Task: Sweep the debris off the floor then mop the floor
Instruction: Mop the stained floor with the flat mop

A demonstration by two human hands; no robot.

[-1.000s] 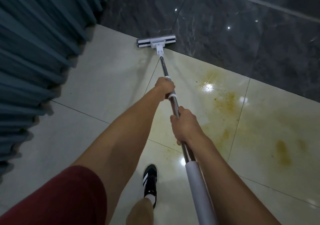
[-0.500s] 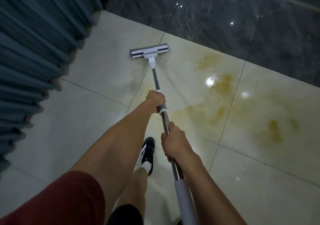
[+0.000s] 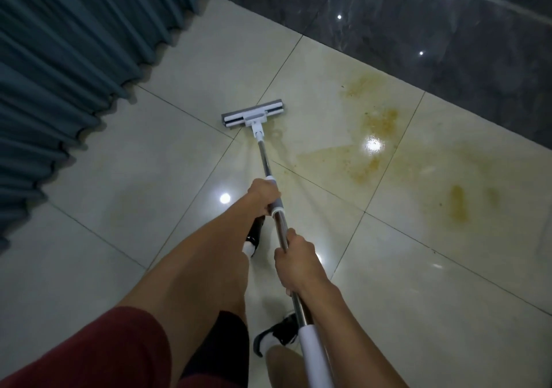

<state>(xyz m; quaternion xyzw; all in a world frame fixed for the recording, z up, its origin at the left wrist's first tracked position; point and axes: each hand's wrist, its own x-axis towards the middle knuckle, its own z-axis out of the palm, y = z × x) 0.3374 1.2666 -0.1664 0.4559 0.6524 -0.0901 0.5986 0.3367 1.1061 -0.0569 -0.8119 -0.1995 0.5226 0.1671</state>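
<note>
A mop with a flat grey and white head [image 3: 253,116] lies on the pale tiled floor [image 3: 179,166], its metal pole running back toward me. My left hand [image 3: 263,195] grips the pole at its grey collar. Lower down the pole, my right hand [image 3: 295,260] grips the bare metal above the white handle sleeve [image 3: 313,354]. Yellow-brown stains [image 3: 373,136] spread over the tiles to the right of the mop head, with another patch [image 3: 458,205] further right.
Teal curtains [image 3: 65,68] hang along the left side down to the floor. A dark glossy marble wall [image 3: 418,29] borders the tiles at the back and right. My feet in black and white shoes [image 3: 277,338] stand under the pole.
The mop head has been drawn back from the dark wall toward me across the tiles. I have stepped backward; both hands keep their hold on the pole.
</note>
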